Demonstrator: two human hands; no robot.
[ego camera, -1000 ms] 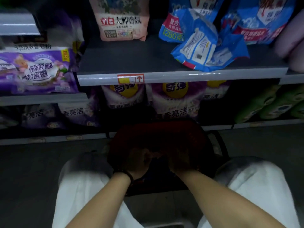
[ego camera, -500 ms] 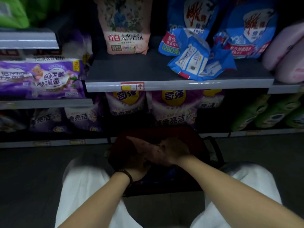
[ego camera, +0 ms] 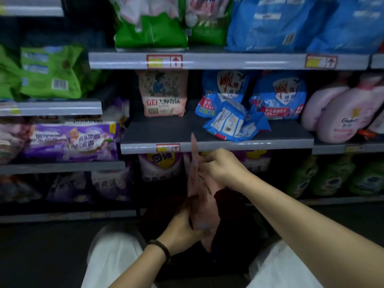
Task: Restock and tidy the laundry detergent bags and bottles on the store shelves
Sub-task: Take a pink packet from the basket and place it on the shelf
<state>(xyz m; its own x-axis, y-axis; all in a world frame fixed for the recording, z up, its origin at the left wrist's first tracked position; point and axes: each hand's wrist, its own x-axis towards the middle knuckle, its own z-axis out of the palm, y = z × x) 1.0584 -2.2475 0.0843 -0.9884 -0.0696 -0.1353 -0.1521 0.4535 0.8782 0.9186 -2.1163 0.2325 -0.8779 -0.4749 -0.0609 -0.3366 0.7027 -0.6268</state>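
Note:
A pink detergent bag (ego camera: pixel 202 196) is held edge-on in front of me, its top corner reaching the middle shelf (ego camera: pixel 166 130). My left hand (ego camera: pixel 182 227) grips its lower part and my right hand (ego camera: pixel 220 169) grips its upper edge. A matching pink bag (ego camera: pixel 163 94) stands upright at the back of that shelf, with bare shelf in front of it. To its right, blue bags (ego camera: pixel 278 96) stand upright and one crumpled blue bag (ego camera: pixel 232 123) lies tipped forward. A dark red basket (ego camera: pixel 234 215) sits on the floor under my hands.
Pink bottles (ego camera: pixel 334 113) lie at the right of the middle shelf. Purple bags (ego camera: pixel 72 140) fill the left and lower shelves, green bottles (ego camera: pixel 332 175) the bottom right. Green bags (ego camera: pixel 54 73) and large blue bags (ego camera: pixel 291 23) sit higher. My knees in white trousers flank the basket.
Both hands have risen out of the basket carrying the pink bag up to shelf height. My view has tilted upward, showing a higher shelf row.

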